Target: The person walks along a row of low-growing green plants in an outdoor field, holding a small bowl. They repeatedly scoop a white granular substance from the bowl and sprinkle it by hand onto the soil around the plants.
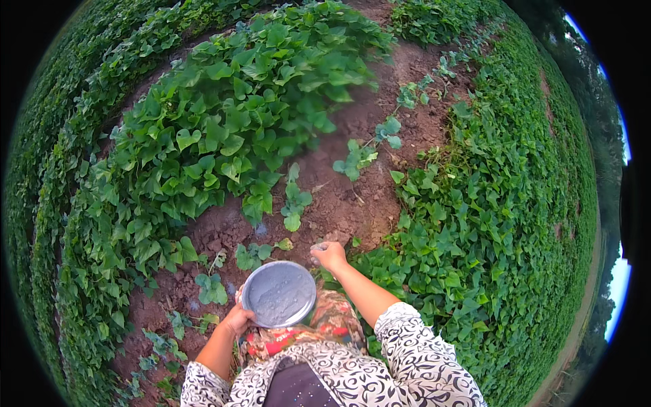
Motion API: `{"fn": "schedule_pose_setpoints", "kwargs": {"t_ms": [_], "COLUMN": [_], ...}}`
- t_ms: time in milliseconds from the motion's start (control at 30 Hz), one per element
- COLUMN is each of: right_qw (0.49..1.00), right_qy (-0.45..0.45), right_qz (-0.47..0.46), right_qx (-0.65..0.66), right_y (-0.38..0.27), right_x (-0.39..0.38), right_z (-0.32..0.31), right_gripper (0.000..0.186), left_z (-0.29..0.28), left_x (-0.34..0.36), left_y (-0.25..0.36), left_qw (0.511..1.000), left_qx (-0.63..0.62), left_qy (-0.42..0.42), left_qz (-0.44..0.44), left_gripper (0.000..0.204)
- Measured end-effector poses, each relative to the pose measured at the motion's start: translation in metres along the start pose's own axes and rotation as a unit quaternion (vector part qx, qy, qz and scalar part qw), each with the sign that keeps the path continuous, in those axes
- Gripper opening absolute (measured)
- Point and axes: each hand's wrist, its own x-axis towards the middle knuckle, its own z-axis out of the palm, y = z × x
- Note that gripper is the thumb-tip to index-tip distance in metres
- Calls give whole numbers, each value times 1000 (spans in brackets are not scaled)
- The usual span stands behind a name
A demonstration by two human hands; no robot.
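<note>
My left hand (240, 317) grips a round bowl (261, 273) by its left side, in front of my lap. Fine grey powder (281, 300), which looks like ash, lies in the bowl. Just past the bowl's upper right, my right hand (330, 256) hovers over the soil with its fingers pinched together. A bit of grey shows at the fingertips, so it seems to hold some of the powder. Small seedlings with blue-green leaves grow close by, one (252, 256) beside the bowl and another (295, 200) farther up the row.
Bare reddish soil (366, 210) runs as a strip between dense leafy vines (230, 122) on the left and more vines (475, 237) on the right. Further seedlings (356, 161) line the strip. Pale grey patches (261, 229) mark the soil near some plants.
</note>
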Motion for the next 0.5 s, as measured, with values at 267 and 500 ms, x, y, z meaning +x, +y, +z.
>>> {"fn": "schedule_pose_setpoints", "kwargs": {"t_ms": [267,500], "right_qw": [975,807], "right_qy": [38,33], "right_qz": [-171,-460], "right_qx": [-133,-368], "right_y": [3,-71], "right_x": [50,6], "right_z": [-66,-156], "right_gripper": [29,11], "left_z": [107,214], "left_x": [47,99], "left_y": [-24,9], "left_qw": [993,993], "left_qx": [-110,-111], "left_qy": [23,-13], "left_qz": [-17,-25], "left_gripper": [61,59]}}
